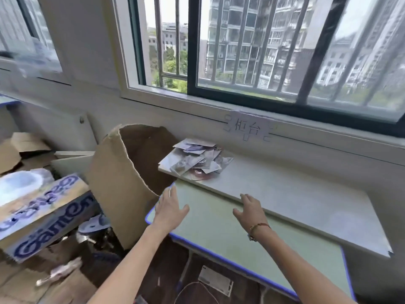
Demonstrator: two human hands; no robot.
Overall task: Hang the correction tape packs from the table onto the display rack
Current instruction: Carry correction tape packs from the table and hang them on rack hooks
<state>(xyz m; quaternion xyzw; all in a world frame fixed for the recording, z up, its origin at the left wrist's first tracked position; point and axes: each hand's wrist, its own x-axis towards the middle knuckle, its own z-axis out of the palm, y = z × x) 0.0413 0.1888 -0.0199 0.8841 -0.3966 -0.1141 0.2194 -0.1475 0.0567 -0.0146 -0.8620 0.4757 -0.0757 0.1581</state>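
Your left hand (169, 210) reaches out over the near left corner of the desk (219, 229), fingers straight and spread, holding nothing. Your right hand (249, 210) is beside it, further right, fingers loosely apart and also empty, its fingertips at the front edge of the white board (295, 194) that lies across the back of the desk. A beaded bracelet (258, 227) circles that wrist.

The correction tape packs (197, 160) lie in a loose pile at the far left end of the white board, well ahead of both your hands and touched by neither. They overlap one another, so you cannot count them.

Just left of the desk stands a torn cardboard box (122, 172), open at the top. Further left lies a printed carton (41, 207) with blue lettering. A paper sign (248, 126) is taped to the wall under the window (252, 51), behind the pile.
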